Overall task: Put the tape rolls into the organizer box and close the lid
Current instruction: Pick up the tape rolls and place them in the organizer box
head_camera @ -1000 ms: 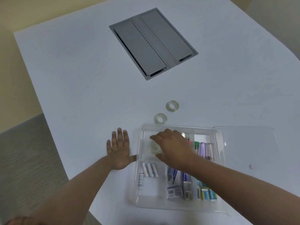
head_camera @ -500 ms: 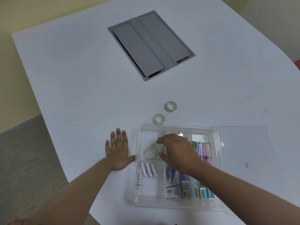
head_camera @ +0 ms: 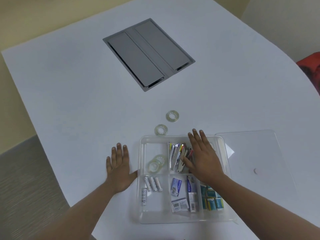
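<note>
The clear organizer box (head_camera: 141, 196) lies open on the white table. Two clear tape rolls (head_camera: 156, 163) lie overlapping in its far left compartment. Two more rolls lie on the table beyond the box: one (head_camera: 161, 130) just past its far rim, another (head_camera: 172, 116) farther off. The clear lid (head_camera: 256, 153) lies flat to the right of the box. My left hand (head_camera: 119, 168) rests flat on the table, thumb against the box's left wall. My right hand (head_camera: 202, 156) hovers over the far middle of the box, fingers spread and holding nothing.
The box also holds batteries (head_camera: 152, 184), nail clippers (head_camera: 178, 153), small packets (head_camera: 180, 196) and blue-wrapped items (head_camera: 212, 198). A grey cable hatch (head_camera: 149, 54) is set into the table's far middle. The table's edge runs down the left side over grey floor.
My right hand let go of a tape roll in the far left compartment and moved right and away, opening. The left hand stayed put.
</note>
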### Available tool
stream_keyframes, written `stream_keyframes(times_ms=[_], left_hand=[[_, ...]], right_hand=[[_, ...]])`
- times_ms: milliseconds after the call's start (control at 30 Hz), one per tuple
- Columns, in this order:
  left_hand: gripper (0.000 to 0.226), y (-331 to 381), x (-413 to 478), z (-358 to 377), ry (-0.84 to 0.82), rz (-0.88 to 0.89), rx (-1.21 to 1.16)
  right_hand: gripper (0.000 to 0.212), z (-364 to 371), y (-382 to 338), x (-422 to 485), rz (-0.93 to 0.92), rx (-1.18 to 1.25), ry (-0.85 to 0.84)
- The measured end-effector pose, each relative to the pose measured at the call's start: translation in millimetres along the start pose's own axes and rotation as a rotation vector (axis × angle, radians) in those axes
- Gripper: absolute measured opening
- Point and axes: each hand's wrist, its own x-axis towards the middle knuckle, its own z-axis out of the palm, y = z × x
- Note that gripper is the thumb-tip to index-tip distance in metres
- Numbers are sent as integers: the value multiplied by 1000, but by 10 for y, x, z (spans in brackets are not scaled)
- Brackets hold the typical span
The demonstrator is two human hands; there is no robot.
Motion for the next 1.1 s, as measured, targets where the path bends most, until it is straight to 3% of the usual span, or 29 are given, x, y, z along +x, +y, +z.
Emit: stream_keyframes(times_ms=[100, 233, 333, 500, 833, 1000, 1100], left_hand=[[103, 19, -72, -13, 165, 27, -125], [57, 207, 64, -305, 431, -99, -444], [40, 499, 287, -622, 432, -47, -582], [51, 1092, 747, -848, 209, 22, -369], [55, 1603, 1049, -853, 86, -163, 50], [43, 1551, 1068, -888, 134, -69, 182], [48, 1504, 991, -1010, 290, -34, 150]], right_hand=[[75, 32, 13, 1, 9, 32, 25], [72, 56, 39, -23, -10, 41, 41], [71, 62, 37, -34, -14, 9, 49], [69, 48, 43, -49, -21, -3, 44], [68, 82, 56, -33, -19, 43, 47], [68, 98, 56, -23, -23, 47, 48], [68, 105, 58, -20, -22, 52, 54]])
